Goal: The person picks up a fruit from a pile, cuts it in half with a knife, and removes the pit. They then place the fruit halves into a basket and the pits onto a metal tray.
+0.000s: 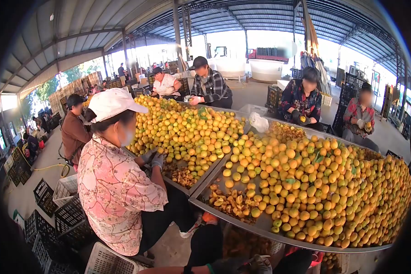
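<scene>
At the bottom edge, my left hand wears a dark glove with a green cuff and has a black band further up the wrist. Its fingers are in shadow and partly cut off, so what they hold cannot be made out. Just right of it, a dim greyish shape appears to be my right hand, gloved; its fingers are too dark to read. Both are low over my lap, below the metal table's rim. Whole yellow-orange apricots are heaped on the table, with split apricot pieces near its close corner.
A co-worker in a pink flowered shirt sits close on my left, gloved hands at the fruit. Several other people work around the table. Crates stand at lower left; below the table is a container of split fruit. A white bag lies on top.
</scene>
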A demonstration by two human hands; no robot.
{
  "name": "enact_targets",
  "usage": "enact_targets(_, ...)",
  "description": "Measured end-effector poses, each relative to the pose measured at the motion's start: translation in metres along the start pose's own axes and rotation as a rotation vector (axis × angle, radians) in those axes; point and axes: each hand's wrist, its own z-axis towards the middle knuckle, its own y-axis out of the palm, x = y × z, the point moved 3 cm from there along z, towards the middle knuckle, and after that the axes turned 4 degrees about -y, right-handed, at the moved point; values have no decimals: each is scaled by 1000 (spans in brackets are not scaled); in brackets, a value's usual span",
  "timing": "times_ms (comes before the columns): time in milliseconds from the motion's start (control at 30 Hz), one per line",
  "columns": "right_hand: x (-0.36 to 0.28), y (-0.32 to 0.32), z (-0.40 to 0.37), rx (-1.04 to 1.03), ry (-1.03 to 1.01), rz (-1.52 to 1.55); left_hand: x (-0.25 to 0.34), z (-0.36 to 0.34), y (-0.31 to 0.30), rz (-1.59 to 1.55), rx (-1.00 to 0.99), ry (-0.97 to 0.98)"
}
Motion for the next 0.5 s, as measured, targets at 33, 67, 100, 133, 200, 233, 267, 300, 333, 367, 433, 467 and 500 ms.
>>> enact_targets(33, 3, 1, -1, 40, 206, 340, 1, 0, -4, -3, -2, 0)
enact_targets(67, 4, 1, 0, 44, 211, 339, 3, 0, -8, -32, -5, -2)
enact_targets(100, 6, 0, 0, 36, 181, 272, 5, -1, -11, -61, -9, -3)
enact_targets(133, 8, -1, 1, 28, 152, 207, 7, -1, -14, -90, -14, -5)
enact_targets(200, 15, -4, 2, 18, 99, 75, 8, -3, -14, -148, -32, -9)
enact_targets(233, 18, -6, 3, 15, 75, 7, 3, 1, -9, -152, -48, -8)
enact_targets(267, 22, -7, 4, 7, 49, -61, -11, 8, -2, -214, -31, -63)
enact_targets(300, 24, -8, 5, -2, 23, -128, -26, 15, 6, -275, -14, -121)
enact_targets(333, 26, -8, 5, -12, -5, -195, -43, 19, 22, -276, -23, -120)
enact_targets(367, 26, -8, 6, -21, -32, -262, -54, 20, 36, 78, 216, 131)
enact_targets(433, 11, -7, 8, 84, 59, -211, -61, 20, 49, 423, 437, 390)
enact_targets(467, 5, -7, 11, -3, -119, -453, -65, 20, 52, 434, 443, 428)
enact_targets(500, -2, -5, 12, -95, -292, -693, -65, 18, 56, 443, 445, 464)
